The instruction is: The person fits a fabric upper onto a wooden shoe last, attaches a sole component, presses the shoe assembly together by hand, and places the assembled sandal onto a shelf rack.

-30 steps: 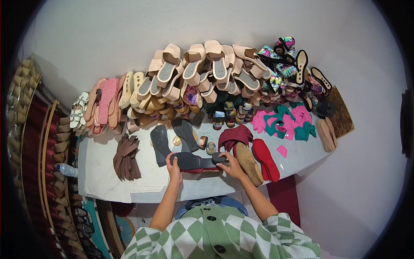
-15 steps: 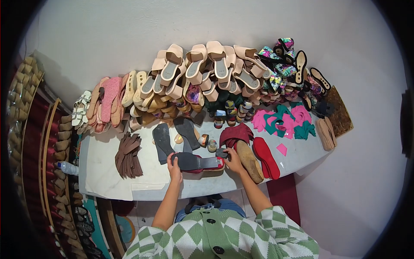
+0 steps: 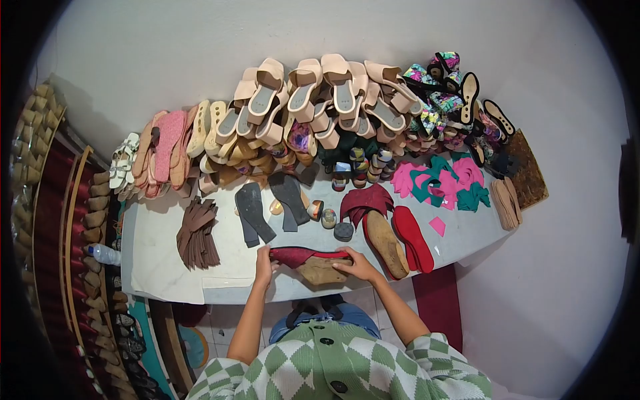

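A wooden shoe last (image 3: 322, 272) with a dark red upper (image 3: 293, 258) and a red edge lies sideways between my hands at the table's front edge. My left hand (image 3: 265, 265) grips its left end, at the dark red upper. Around the right end, my right hand (image 3: 358, 265) has its fingers closed on the wood. Just beyond stands a small dark round heel piece (image 3: 343, 231). To the right lie another wooden last (image 3: 385, 247) and red soles (image 3: 412, 240), with dark red material (image 3: 366, 203) behind them.
Dark grey soles (image 3: 253, 213) and a brown strip bundle (image 3: 199, 233) lie left on the table (image 3: 163, 270). Beige heeled sandals (image 3: 305, 87) are piled at the back. Pink and green pieces (image 3: 443, 180) lie right. A bottle (image 3: 105, 255) stands beside the table's left edge.
The shoe piece has been turned from its dark sole side to show its wooden side and upper. My right hand has let go of the round dark piece and now holds the last.
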